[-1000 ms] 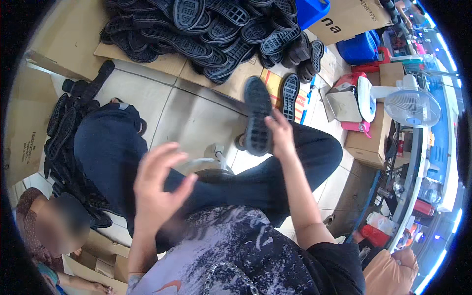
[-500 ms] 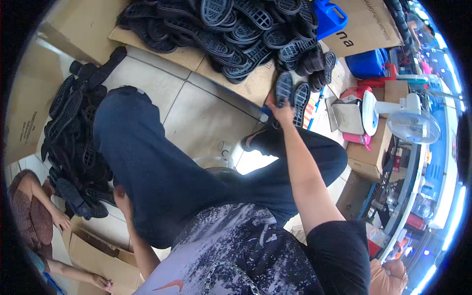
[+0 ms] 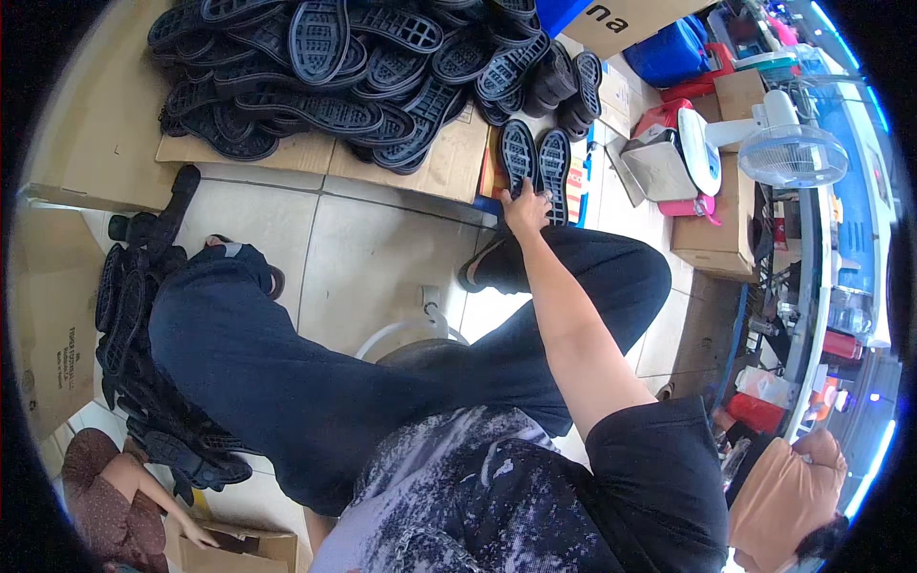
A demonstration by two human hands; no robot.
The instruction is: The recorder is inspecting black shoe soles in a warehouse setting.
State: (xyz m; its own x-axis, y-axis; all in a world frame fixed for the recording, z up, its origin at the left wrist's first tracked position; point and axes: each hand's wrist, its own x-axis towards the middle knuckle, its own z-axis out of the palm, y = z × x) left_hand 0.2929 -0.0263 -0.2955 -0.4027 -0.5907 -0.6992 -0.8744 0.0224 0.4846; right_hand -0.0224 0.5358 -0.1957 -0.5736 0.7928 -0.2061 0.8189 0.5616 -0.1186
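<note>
My right hand (image 3: 524,206) reaches forward past my dark trouser legs and grips the near end of a black shoe sole (image 3: 519,153). That sole lies tread up on cardboard (image 3: 458,172), right beside a second black sole (image 3: 555,162). A big heap of black soles (image 3: 325,67) covers the cardboard to the left of them. My left hand is out of sight, down behind my left leg.
More black soles (image 3: 134,315) are stacked on the floor at my left. A white fan (image 3: 791,153) stands on cardboard boxes (image 3: 712,244) at the right, near a blue container (image 3: 673,50). Another person (image 3: 105,497) sits lower left, and one more (image 3: 788,497) lower right.
My right hand carried the sole forward from above my knee and set it down beside the other sole. My left hand, raised and open a second ago, dropped out of view.
</note>
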